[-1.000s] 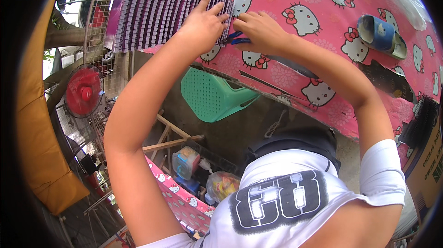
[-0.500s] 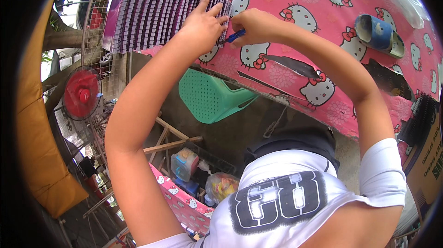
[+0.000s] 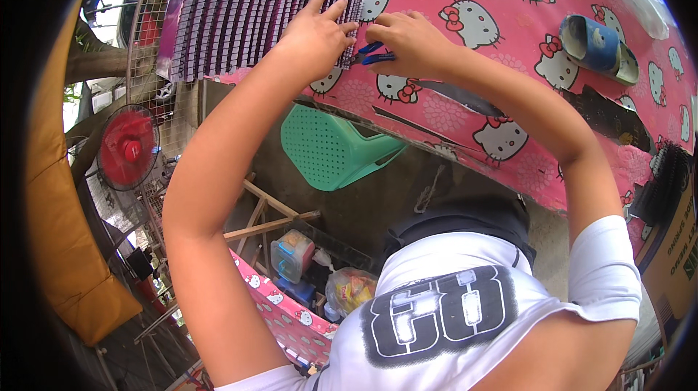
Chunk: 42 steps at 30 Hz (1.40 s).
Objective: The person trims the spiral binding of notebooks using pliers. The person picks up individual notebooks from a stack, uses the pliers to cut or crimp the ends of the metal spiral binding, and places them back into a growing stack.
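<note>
My left hand (image 3: pixel 316 35) lies flat, fingers spread, on the right end of a long row of purple and white strips (image 3: pixel 240 9) laid on a pink cartoon-cat tablecloth (image 3: pixel 465 27). My right hand (image 3: pixel 407 42) grips small blue-handled pliers (image 3: pixel 367 55), whose tip points left at the strips' edge, just below my left fingers. Both forearms reach up from the lower edge over my white printed shirt.
A blue roll (image 3: pixel 598 46) lies on the cloth at the right. Under the table's edge stands a green plastic stool (image 3: pixel 331 147). A red fan (image 3: pixel 127 147) behind a wire grid is at the left, with wooden sticks, plastic jars and bags (image 3: pixel 320 275) below.
Both hands have stayed at the strips' right end. My right hand with the pliers has shifted slightly, the tip now closer under my left fingers.
</note>
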### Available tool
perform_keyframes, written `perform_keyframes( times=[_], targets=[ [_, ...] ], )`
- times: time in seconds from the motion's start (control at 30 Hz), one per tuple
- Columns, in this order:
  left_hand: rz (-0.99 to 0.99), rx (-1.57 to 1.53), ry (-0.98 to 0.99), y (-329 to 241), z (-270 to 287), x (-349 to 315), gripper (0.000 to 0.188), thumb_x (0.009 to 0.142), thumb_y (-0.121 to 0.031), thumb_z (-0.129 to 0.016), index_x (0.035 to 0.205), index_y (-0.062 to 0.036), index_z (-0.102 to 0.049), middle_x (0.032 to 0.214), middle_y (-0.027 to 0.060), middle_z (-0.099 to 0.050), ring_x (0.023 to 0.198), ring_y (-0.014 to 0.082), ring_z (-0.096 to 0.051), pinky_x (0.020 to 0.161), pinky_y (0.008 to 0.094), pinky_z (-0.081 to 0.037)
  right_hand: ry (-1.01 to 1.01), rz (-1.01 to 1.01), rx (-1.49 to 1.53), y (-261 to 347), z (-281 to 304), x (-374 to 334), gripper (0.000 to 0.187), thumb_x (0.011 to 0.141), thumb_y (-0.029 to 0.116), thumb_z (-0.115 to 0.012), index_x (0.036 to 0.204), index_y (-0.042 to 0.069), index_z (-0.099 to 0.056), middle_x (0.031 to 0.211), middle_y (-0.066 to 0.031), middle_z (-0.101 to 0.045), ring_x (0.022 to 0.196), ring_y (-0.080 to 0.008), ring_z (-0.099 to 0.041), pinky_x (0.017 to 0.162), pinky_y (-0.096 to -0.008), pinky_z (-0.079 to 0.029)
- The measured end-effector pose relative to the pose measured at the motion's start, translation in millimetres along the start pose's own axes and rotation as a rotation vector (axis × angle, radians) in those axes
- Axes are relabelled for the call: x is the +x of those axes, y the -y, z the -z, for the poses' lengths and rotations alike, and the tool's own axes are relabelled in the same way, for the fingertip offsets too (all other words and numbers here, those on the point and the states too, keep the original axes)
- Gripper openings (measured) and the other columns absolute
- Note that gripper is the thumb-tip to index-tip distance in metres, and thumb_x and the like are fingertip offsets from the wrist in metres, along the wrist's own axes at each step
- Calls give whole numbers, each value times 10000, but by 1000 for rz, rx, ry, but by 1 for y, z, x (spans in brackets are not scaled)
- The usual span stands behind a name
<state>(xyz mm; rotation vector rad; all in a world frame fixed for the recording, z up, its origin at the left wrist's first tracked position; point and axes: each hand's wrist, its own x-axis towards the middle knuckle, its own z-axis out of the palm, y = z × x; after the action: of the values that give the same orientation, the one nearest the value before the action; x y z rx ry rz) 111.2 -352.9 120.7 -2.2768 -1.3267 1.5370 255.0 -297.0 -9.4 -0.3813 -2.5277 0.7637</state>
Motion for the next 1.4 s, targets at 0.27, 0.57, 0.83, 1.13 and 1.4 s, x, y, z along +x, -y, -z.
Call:
perform_keyframes(
  times=[0.27,0.57,0.83,1.13,1.4],
  targets=[
    [5,14,-40,-1,0,-2,523,802,-96,-598,1309,-218,-555,1417,-44,-457,1398,216,-286,1165,528,-93,92,-99,87,6,8,3,432,724,345,-737,1020,58,-607,954,-106,-599,930,-303,-618,764,-459,-487],
    [7,2,-3,-1,1,-1,540,785,-82,-613,1307,-206,-556,1426,-46,-452,1402,211,-283,1164,533,-93,106,-155,234,10,6,9,347,734,329,-746,872,32,-632,836,-125,-634,769,-274,-624,670,-386,-496],
    [8,-20,82,0,13,3,533,789,-81,-617,1297,-234,-565,1449,-55,-426,1409,196,-272,1160,530,-96,508,-645,861,-2,34,36,486,783,439,-733,788,-42,-666,659,-140,-630,440,-204,-602,366,-306,-448],
    [15,-3,32,-2,0,1,552,759,-76,-643,1283,-239,-580,1436,-59,-443,1404,200,-281,1152,557,-105,104,-55,-31,7,6,3,445,712,332,-750,1040,70,-603,964,-96,-596,943,-288,-577,799,-408,-443],
    [-1,-28,-12,0,-2,3,417,788,-144,-633,1202,-197,-639,1412,-47,-477,1396,211,-297,1148,560,-94,143,-104,70,9,-5,9,383,748,356,-736,931,35,-637,838,-125,-638,789,-291,-643,675,-450,-500]
  ],
)
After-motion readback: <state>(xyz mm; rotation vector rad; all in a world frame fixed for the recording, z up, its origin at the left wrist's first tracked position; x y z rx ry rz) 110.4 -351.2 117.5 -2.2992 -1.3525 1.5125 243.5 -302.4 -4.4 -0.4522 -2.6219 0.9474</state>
